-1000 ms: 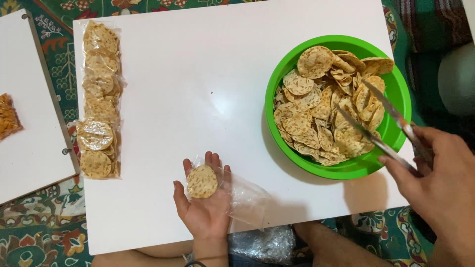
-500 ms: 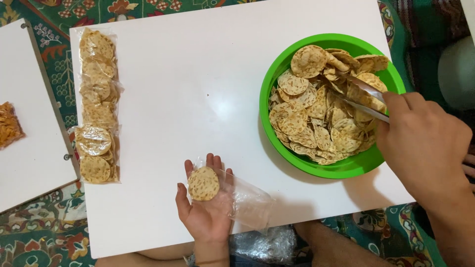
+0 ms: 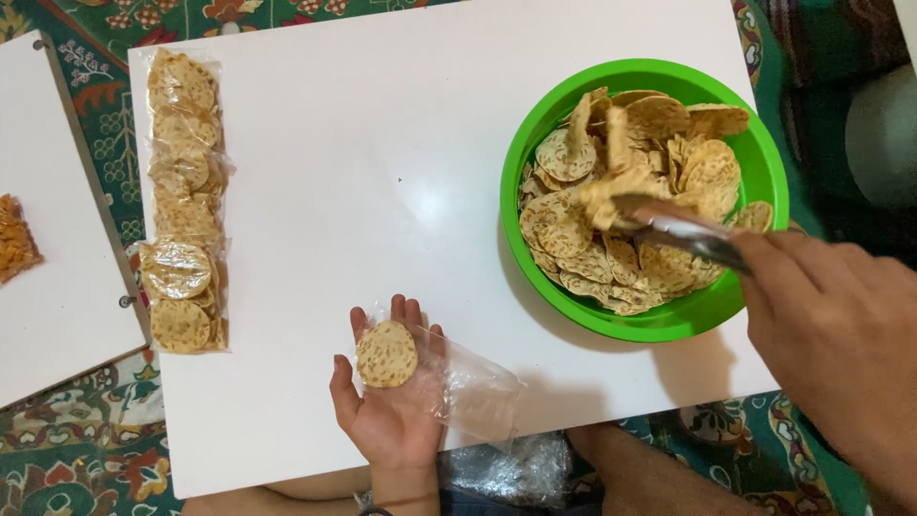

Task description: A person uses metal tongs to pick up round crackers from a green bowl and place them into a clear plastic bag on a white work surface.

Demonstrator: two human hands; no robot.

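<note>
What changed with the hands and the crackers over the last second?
The right hand drew the metal tongs up from the green bowl, and they now grip a cracker lifted above the pile. The left hand stayed palm up with one round cracker and the clear bag.

Bowl (image 3: 755, 153) lies right on the table (image 3: 382, 143), packed bags (image 3: 181, 201) left.
</note>
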